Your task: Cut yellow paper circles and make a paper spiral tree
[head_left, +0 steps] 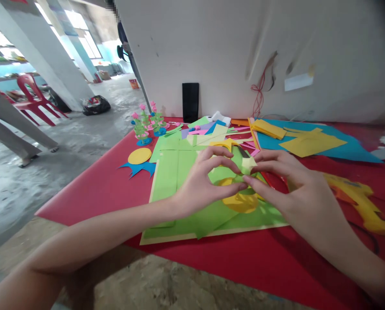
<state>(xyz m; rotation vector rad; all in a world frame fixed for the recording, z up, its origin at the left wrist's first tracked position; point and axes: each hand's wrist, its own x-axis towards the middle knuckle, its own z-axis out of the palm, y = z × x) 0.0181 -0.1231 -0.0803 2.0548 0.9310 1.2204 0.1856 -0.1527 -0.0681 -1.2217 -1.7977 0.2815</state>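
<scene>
My left hand and my right hand meet over the green paper sheets. Between their fingertips is a small pale yellow-green paper piece, somewhat star-shaped. Fingers and thumb of each hand pinch at it from opposite sides. Just beneath lie yellow paper cutouts, partly covered by the hands. A curved yellow strip shows behind my left fingers. Red scissor handles are partly hidden by my right hand.
A yellow glue gun lies at the right. Small paper towers with pink tops, a yellow disc and blue spiky paper are at the left. A black phone leans against the wall. Behind at left, a person's legs show.
</scene>
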